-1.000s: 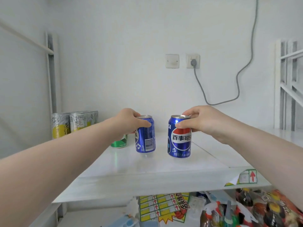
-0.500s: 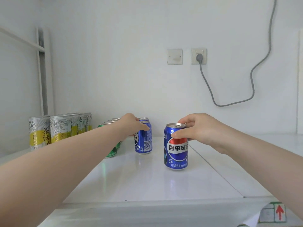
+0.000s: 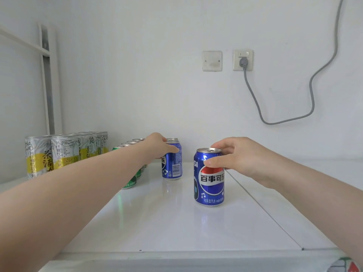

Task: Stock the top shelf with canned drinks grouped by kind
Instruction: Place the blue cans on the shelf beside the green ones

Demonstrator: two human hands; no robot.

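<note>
Cola cans [image 3: 209, 181], both standing on the top shelf [image 3: 157, 222].
My right hand [image 3: 237, 158] pinches the near can [image 3: 210, 185] at its rim, my left hand [image 3: 159, 146] grips the far can [image 3: 173, 167] up top; rigid, slick, likely heavy.

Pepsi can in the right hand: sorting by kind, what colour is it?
The Pepsi can is blue with a red-and-white roundel; head view.

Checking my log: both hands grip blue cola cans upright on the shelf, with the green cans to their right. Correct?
No. The head view shows the green cans left of the far blue can and near blue can. The rest stands.
</note>
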